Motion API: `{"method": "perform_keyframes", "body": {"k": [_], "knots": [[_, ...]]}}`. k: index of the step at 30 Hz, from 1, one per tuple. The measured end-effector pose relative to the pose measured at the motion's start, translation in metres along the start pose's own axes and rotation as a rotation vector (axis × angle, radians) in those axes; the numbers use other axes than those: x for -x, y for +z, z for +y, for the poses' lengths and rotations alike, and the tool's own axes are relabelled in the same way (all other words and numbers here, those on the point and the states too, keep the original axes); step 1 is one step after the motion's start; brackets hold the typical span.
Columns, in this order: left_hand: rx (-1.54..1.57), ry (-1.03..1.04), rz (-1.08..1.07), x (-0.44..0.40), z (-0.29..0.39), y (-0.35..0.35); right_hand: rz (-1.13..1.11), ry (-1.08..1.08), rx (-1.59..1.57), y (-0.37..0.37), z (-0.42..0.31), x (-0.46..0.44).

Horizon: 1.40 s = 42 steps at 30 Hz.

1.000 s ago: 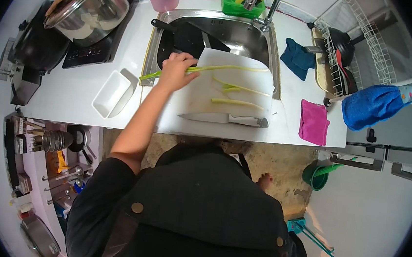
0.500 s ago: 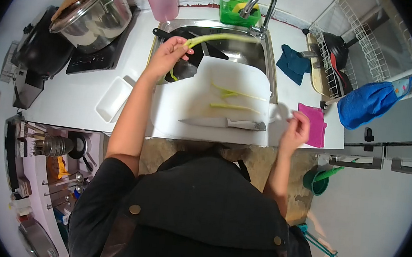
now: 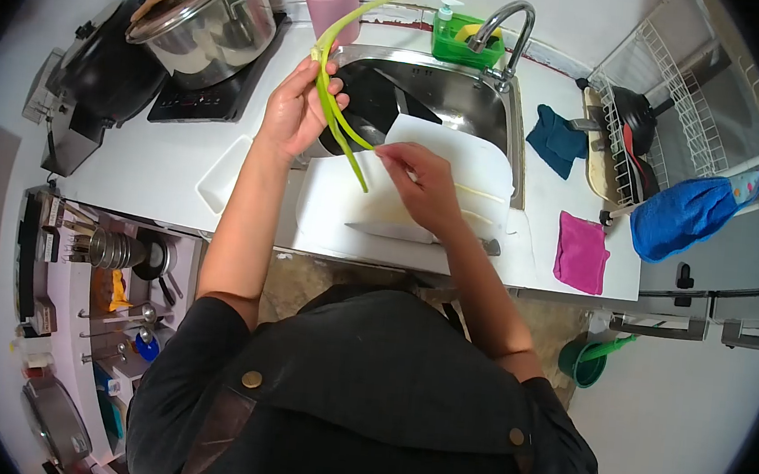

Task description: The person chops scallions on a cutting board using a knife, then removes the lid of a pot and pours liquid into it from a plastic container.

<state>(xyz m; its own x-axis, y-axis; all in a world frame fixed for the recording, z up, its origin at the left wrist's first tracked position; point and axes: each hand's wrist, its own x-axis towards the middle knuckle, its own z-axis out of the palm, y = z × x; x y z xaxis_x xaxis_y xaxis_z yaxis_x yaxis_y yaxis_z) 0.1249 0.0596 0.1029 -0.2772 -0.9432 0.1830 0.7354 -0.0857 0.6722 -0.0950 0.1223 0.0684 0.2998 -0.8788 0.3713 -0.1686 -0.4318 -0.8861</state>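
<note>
The left hand [image 3: 300,108] pinches a green stalk [image 3: 330,106], raised over the left edge of the sink [image 3: 482,97]; the right hand [image 3: 420,182] pinches one leaf's end; below, a knife [image 3: 391,232] lies along the white board's [image 3: 328,205] near edge

No readable lettering, tiny marks on black cooktop [image 3: 194,105], illegible

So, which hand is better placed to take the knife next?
Probably the right hand: nearer the knife, and seemingly pinching only the tip of the green stalk that the left hand grips.
</note>
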Motion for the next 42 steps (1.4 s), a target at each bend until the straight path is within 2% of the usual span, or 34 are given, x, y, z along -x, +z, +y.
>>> {"method": "perform_keyframes", "body": {"k": [3,4,10,12,14,16,17,19,20,22,26,28,29,31,32,33,34,35,36,37,38,39,40,42], "knots": [[0.078,0.034,-0.036,0.002,-0.005,0.008,0.040,0.036,-0.084,0.020,-0.012,-0.011],[0.081,0.060,-0.046,0.003,-0.007,0.011,0.088,-0.067,-0.042,0.027,-0.010,-0.015],[0.194,0.094,-0.081,0.007,-0.013,0.035,0.289,-0.228,0.218,0.040,-0.015,-0.030],[0.125,0.103,0.037,0.008,-0.016,0.042,0.266,-0.165,0.213,0.039,-0.015,-0.031],[0.128,0.117,0.016,0.005,-0.021,0.028,0.243,-0.104,0.207,0.038,-0.017,-0.031],[0.131,0.133,-0.007,0.003,-0.023,0.024,0.161,0.089,0.009,0.035,-0.019,-0.029],[0.090,0.131,0.038,0.003,-0.026,0.024,0.161,0.089,0.011,0.035,-0.015,-0.029],[0.050,0.128,0.081,0.005,-0.030,0.027,0.066,0.361,-0.402,0.038,-0.006,-0.030],[0.021,0.123,0.114,0.005,-0.032,0.030,0.069,0.360,-0.401,0.038,-0.002,-0.029],[-0.008,0.115,0.144,0.004,-0.035,0.032,0.129,0.490,-0.669,0.039,-0.001,-0.025],[0.073,0.097,0.144,0.000,-0.045,0.038,0.266,0.324,-0.798,0.051,0.000,-0.007],[0.112,0.045,0.174,-0.004,-0.055,0.049,0.556,0.343,-0.893,0.054,-0.011,-0.001],[0.112,0.043,0.175,-0.008,-0.054,0.044,0.680,0.369,-0.840,0.048,-0.005,0.002],[0.231,0.230,0.045,-0.021,-0.044,0.024,0.899,0.389,-0.814,0.016,0.020,0.011],[0.228,0.311,0.107,-0.024,-0.028,0.022,0.994,0.379,-0.842,-0.012,0.036,0.019],[0.203,0.320,0.086,-0.024,-0.013,0.021,0.911,0.223,-0.821,-0.045,0.055,0.038],[0.218,0.301,0.056,-0.024,-0.002,0.024,0.938,0.257,-0.828,-0.078,0.053,0.054],[0.229,0.283,0.028,-0.022,0.008,0.028,1.149,0.342,-0.660,-0.102,0.039,0.073],[0.222,0.284,0.030,-0.022,0.018,0.029,1.319,0.291,-0.517,-0.123,0.026,0.091],[0.262,0.253,-0.057,-0.021,0.026,0.030,1.391,0.191,-0.576,-0.152,0.038,0.128],[0.302,0.221,-0.145,-0.019,0.032,0.029,1.614,0.226,-0.477,-0.161,0.026,0.148],[0.297,0.220,-0.144,-0.018,0.038,0.026,1.639,0.158,-0.499,-0.177,0.045,0.195],[0.353,0.198,-0.189,-0.016,0.044,0.024,1.851,0.315,-0.345,-0.177,0.051,0.222],[0.453,0.172,-0.231,-0.013,0.049,0.027,2.015,0.466,-0.166,-0.156,0.087,0.284]]}}
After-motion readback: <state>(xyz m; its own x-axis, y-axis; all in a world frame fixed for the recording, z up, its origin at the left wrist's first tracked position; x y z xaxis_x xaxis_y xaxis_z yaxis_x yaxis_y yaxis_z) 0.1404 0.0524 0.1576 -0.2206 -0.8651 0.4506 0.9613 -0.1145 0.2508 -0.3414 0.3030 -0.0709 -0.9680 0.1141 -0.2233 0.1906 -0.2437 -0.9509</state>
